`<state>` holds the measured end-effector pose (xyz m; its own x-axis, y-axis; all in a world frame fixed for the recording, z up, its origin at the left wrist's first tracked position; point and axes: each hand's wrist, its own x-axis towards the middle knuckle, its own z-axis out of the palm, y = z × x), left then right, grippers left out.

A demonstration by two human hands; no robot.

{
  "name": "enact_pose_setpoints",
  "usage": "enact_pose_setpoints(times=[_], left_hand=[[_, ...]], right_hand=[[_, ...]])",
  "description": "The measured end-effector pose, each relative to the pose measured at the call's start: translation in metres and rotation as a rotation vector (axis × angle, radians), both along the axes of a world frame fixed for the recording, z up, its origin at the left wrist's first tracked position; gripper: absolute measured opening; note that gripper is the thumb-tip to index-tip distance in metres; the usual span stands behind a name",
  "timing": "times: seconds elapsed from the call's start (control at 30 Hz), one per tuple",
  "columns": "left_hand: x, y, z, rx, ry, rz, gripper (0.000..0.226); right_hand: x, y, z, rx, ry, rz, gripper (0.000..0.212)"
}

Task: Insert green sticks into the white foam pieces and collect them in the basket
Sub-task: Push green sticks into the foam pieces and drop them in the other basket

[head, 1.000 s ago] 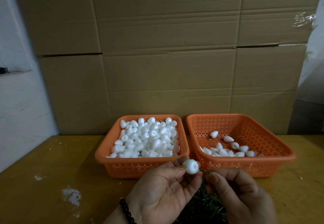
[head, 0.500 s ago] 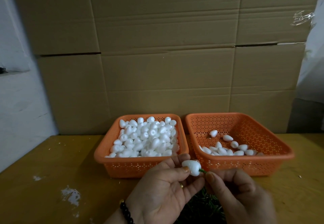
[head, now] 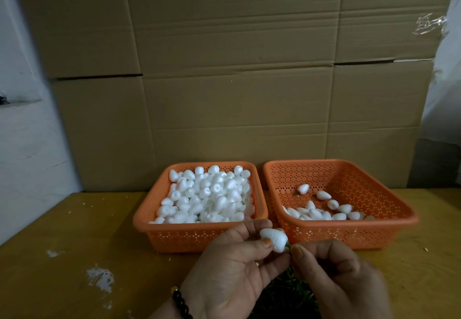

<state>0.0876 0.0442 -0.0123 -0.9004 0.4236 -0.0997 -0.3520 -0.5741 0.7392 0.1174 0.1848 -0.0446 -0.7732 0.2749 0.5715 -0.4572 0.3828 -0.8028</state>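
Note:
My left hand pinches a white foam piece between thumb and fingertips, just in front of the two baskets. My right hand pinches a green stick whose tip sits in the foam's right end; only a short bit of green shows. The left orange basket is heaped with plain foam pieces. The right orange basket holds several foam pieces along its near side.
A dark green pile of sticks lies on the yellow wooden table under my hands. Flattened cardboard stands behind the baskets. White scuffs mark the table at the left.
The foam piece has tilted and dropped a little between my hands. The green stick has gone further into it, with less green showing.

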Motion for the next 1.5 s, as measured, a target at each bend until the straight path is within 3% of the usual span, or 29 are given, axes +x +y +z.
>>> enact_pose_setpoints(times=[1.5], left_hand=[[0.0028,0.0051,-0.0025,-0.051,0.001,0.060,0.034]], right_hand=[[-0.0030,0.0019,-0.0078,0.034,0.005,0.041,0.009]])
